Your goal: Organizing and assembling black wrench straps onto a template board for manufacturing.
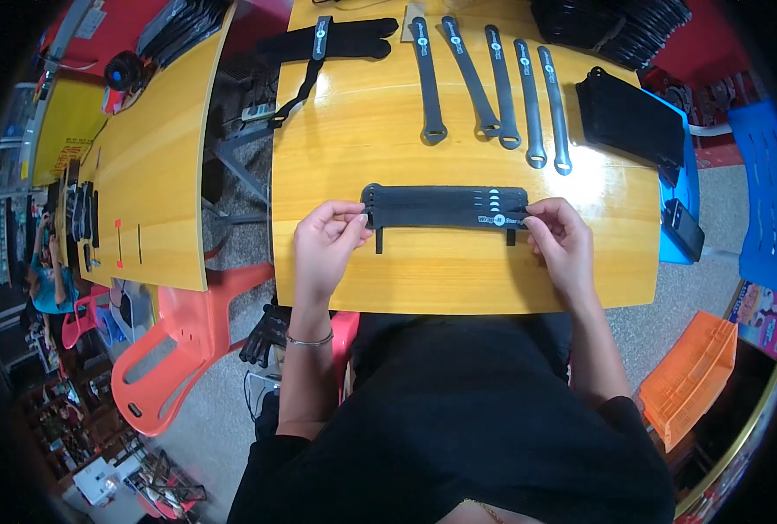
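On the yellow wooden table, a set of dark straps (423, 193) lies sideways in overlapping rows, with white print near the right end. My left hand (329, 249) pinches the left end of the nearest black strap (441, 216). At its other end, my right hand (566, 247) has thumb and fingers closed on it. The strap stretches level between both hands, against the front of the set. Two short black tabs, a left one (379, 241) and a right one (511, 237), stick out below it. Whether the strap touches the tabs, I cannot tell.
Several grey straps with looped ends, one a middle strap (501, 86), lie spread across the table's (345, 157) far side. Black straps (353, 39) lie at far left, a black stack (628, 118) at far right. An orange crate (690, 377) and red chair (174, 354) flank me.
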{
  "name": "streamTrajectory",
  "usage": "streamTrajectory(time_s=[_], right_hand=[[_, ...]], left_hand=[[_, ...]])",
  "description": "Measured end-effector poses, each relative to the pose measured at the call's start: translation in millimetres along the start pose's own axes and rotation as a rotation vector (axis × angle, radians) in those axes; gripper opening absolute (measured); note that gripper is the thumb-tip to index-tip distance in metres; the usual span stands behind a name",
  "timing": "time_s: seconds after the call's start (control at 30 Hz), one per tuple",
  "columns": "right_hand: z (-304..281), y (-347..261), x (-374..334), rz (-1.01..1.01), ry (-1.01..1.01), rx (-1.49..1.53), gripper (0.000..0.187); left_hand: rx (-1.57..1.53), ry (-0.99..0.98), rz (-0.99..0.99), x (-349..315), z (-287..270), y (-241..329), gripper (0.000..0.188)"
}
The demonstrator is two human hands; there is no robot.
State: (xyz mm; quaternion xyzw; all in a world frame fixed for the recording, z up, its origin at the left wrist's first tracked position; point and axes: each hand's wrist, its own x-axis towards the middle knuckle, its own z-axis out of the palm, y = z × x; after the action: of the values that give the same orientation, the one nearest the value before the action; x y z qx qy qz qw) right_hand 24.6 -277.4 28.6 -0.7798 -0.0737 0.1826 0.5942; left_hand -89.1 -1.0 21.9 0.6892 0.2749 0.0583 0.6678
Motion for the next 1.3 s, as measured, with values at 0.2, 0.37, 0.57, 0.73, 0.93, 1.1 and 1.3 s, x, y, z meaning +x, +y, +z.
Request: streamTrajectory(time_s=[0.2, 0.37, 0.57, 0.73, 0.93, 1.1, 1.3], right_hand=[[-0.4, 5.1, 3.5, -0.014, 0.000, -0.030, 0.007], [0.6, 10.9, 4.5, -0.033, 0.013, -0.045, 0.007], [1.3, 9.4, 4.6, -0.026, 0.022, -0.066, 0.007], [1.3, 8.2, 5.0, -0.043, 0.022, -0.085, 0.008], [2.6, 8.7, 6.3, -0.042, 0.019, -0.093, 0.009], [3.5, 14.4, 6.5, -0.067, 0.045, -0.111, 0.010], [5.3, 15.8, 5.8, -0.094, 0.065, -0.153, 0.012]], left_hand=[[-0.026, 0.021, 0.026, 4.6, 0.7, -6.6, 0.008], [0.000, 0.012, 0.031, 5.3, -2.1, -12.8, 0.008], [0.007, 0.018, 0.036, 5.5, -0.3, -11.8, 0.007], [0.007, 0.034, 0.043, 7.0, 0.0, -14.5, 0.008], [0.052, 0.054, 0.018, 6.2, 2.1, -10.8, 0.007], [0.046, 0.047, 0.040, 6.5, 2.6, -13.2, 0.008], [0.058, 0.050, 0.023, 5.0, 1.8, -11.4, 0.008]])
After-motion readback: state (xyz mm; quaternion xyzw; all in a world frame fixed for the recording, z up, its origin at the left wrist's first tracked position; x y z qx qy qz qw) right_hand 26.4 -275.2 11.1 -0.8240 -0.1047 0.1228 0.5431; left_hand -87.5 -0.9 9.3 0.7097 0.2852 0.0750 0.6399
